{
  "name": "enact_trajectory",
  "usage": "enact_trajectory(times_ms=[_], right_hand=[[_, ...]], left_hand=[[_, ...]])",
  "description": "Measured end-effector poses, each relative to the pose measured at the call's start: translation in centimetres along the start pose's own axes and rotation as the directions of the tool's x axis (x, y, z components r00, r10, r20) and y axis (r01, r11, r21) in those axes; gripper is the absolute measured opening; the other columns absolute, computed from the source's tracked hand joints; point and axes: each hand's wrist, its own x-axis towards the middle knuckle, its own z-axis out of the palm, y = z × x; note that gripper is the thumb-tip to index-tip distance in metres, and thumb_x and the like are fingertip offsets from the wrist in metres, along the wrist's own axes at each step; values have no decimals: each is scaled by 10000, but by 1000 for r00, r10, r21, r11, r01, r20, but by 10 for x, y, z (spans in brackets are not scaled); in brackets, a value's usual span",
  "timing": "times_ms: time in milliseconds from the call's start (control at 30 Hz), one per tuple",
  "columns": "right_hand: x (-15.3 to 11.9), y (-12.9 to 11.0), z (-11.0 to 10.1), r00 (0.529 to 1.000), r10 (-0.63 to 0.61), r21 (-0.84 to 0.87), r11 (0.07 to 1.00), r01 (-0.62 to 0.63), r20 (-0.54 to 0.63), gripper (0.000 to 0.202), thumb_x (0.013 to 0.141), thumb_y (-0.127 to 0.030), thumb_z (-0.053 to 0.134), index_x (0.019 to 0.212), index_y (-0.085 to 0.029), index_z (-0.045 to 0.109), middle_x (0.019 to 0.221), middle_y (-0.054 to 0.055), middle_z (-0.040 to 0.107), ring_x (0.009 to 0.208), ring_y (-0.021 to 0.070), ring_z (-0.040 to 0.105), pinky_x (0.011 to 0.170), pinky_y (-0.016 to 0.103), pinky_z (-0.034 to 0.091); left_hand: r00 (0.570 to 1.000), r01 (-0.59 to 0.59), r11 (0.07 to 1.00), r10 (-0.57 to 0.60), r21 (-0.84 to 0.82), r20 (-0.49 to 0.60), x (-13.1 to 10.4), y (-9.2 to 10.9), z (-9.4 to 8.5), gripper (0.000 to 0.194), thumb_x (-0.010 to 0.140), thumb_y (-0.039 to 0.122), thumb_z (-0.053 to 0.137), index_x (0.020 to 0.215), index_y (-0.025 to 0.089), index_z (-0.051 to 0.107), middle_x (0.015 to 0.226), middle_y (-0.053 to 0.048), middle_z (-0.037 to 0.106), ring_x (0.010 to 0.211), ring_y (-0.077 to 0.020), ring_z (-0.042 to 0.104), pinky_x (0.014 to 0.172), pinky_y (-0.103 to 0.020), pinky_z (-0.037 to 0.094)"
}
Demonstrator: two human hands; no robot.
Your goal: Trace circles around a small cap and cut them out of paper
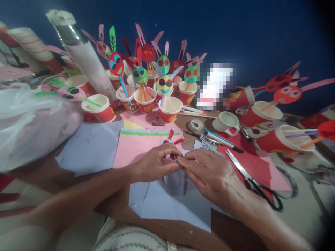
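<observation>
My left hand [159, 161] is closed in a pinch at the middle, over the edge of a pink sheet [136, 150]. My right hand [206, 169] meets it, its fingers pressed together at the same spot. Whatever small thing lies between the fingertips is too small to name. Just above my left fingers a small paper piece with red ears [171, 134] shows, partly hidden. Bluish-white sheets [167, 205] lie beneath both hands. Open scissors [243, 170] rest on red paper [258, 164] to the right of my right hand.
Red and white paper cups [170, 109] with paper faces on sticks stand along the back. A white mug [226, 123], tape roll [195, 125] and pens [222, 139] lie right of centre. A tall flask [87, 64] leans behind a plastic bag [34, 125] at left.
</observation>
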Motion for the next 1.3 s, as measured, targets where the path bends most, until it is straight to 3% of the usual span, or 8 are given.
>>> enact_trajectory(times_ms=[167,300,367,567,833,1000,1133,1300], right_hand=[[-6,3,-2,998,58,89,994,-56,-11,276,855,-82,490,1086,-140,629,885,88,663,793,197,589,656,319,495],[-26,1,3,996,53,74,996,-47,-68,226,840,-87,525,1030,-124,642,904,83,688,819,196,602,714,344,480],[-38,-3,10,1000,6,37,999,-5,-29,189,841,-112,539,992,-139,651,911,66,700,826,198,606,711,348,470],[-59,-21,33,979,-42,-35,998,50,201,215,876,-201,536,1073,-180,620,1206,30,635,1051,236,556,843,405,411],[-78,-28,44,980,-35,-18,999,39,195,252,903,-244,486,1124,-181,589,1268,44,594,1113,235,525,970,446,324],[-71,-21,42,986,-84,-31,996,89,146,279,882,-75,443,1097,-155,603,1150,51,661,1025,209,564,936,416,343],[-58,-12,41,993,-62,-133,988,75,101,234,879,-77,454,994,-175,632,1049,61,688,921,219,590,804,404,376],[-54,-7,44,991,-65,-154,985,82,115,184,864,-91,496,942,-183,635,956,38,687,852,201,582,780,390,365]], left_hand=[[999,7,1000,-8,25,34,0,-1,-1,86,772,151,579,858,159,586,856,-32,580,797,-137,511,698,-254,438],[998,47,999,-47,13,48,1,1,-3,104,780,198,594,877,162,593,868,-29,576,771,-125,500,675,-239,433],[995,75,997,-76,10,63,0,3,-3,110,788,218,592,883,163,593,880,-26,575,765,-119,498,675,-233,430],[992,99,995,-98,-4,81,-1,5,-3,112,808,238,586,898,169,580,896,-23,554,800,-120,492,680,-221,420],[992,95,995,-91,-42,90,0,5,-4,107,807,235,598,878,160,573,881,-23,544,804,-118,484,678,-222,411],[983,156,982,-145,-103,112,1,6,-4,115,809,258,597,872,166,572,886,-19,547,789,-114,485,649,-215,399],[982,166,978,-153,-124,112,1,5,-4,106,813,247,584,879,164,573,882,-19,547,768,-110,493,643,-220,399],[981,170,979,-157,-114,113,1,4,-4,97,808,238,588,869,164,577,871,-16,548,785,-115,497,639,-220,397]])
